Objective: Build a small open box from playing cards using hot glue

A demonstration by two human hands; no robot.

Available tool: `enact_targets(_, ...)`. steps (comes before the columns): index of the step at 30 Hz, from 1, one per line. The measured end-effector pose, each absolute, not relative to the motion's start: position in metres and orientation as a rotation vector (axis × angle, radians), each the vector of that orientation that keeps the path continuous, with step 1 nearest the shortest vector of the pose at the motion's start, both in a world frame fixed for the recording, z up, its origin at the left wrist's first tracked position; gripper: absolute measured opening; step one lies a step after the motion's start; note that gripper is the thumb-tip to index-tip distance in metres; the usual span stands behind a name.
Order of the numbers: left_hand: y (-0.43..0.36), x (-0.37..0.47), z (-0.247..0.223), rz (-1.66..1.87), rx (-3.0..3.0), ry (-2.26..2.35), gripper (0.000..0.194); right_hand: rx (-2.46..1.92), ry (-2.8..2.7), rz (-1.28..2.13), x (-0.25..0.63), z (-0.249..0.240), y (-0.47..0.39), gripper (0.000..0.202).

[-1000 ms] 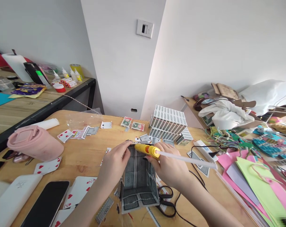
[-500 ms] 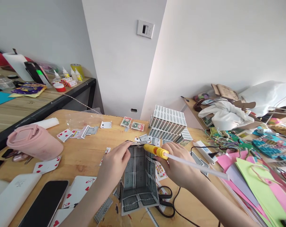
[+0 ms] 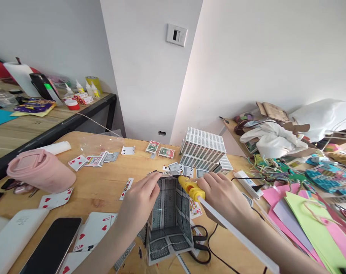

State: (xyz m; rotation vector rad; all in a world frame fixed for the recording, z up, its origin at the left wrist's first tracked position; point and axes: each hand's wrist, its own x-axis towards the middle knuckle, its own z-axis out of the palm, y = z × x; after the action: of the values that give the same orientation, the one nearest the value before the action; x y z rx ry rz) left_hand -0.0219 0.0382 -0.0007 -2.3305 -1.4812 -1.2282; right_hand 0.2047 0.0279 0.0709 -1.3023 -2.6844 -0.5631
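Observation:
In the middle of the table stands an open box shape built of playing cards (image 3: 168,205), grey patterned backs facing inward. My left hand (image 3: 140,198) pinches its far upper edge at the left. My right hand (image 3: 223,194) is wrapped round a yellow hot glue gun (image 3: 191,189), whose nozzle end is at the far right corner of that edge. A long whitish glue stick (image 3: 238,232) sticks out of the gun's back toward me. Black-handled scissors (image 3: 201,243) lie against the box's right side, partly hidden by it.
Behind stands a block of stacked cards (image 3: 203,146), with two card packs (image 3: 166,152) to its left. Loose cards, a phone (image 3: 51,245) and a pink cup (image 3: 43,171) occupy the left. A power strip (image 3: 249,184) and coloured paper (image 3: 310,224) lie right.
The glue gun has shifted slightly right along the edge, and its glue stick now points more steeply down toward me. The card box has tilted slightly. My left hand still holds the edge.

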Motion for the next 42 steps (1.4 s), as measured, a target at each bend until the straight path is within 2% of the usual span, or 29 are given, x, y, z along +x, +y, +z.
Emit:
enact_targets(15,0.035,-0.017,0.001,-1.207,-2.296,-1.368,0.024,-0.957,-2.965,-0.865,0.208,0.097,0.024,0.019)
enact_targets(19,0.035,-0.017,0.001,-1.213,-2.291,-1.375,0.024,-1.088,-2.858,-0.697,0.221,0.094,0.019,0.019)
enact_targets(24,0.035,-0.016,0.001,-1.248,-2.284,-1.401,0.025,-1.277,-2.609,-0.11,0.228,0.089,0.012,0.02)
enact_targets(27,0.036,-0.015,0.001,-1.258,-2.293,-1.387,0.025,-1.35,-2.513,0.109,0.22,0.081,0.013,0.012)
enact_targets(29,0.036,-0.015,0.001,-1.255,-2.294,-1.381,0.025,-1.41,-2.471,0.165,0.213,0.074,0.017,0.01)
enact_targets(34,0.036,-0.016,0.001,-1.247,-2.296,-1.399,0.026,-1.483,-2.41,0.188,0.198,0.064,0.025,0.021)
enact_targets(42,0.035,-0.017,-0.003,-1.24,-2.31,-1.5,0.029,-1.468,-2.396,0.138,0.188,0.063,0.022,0.015)
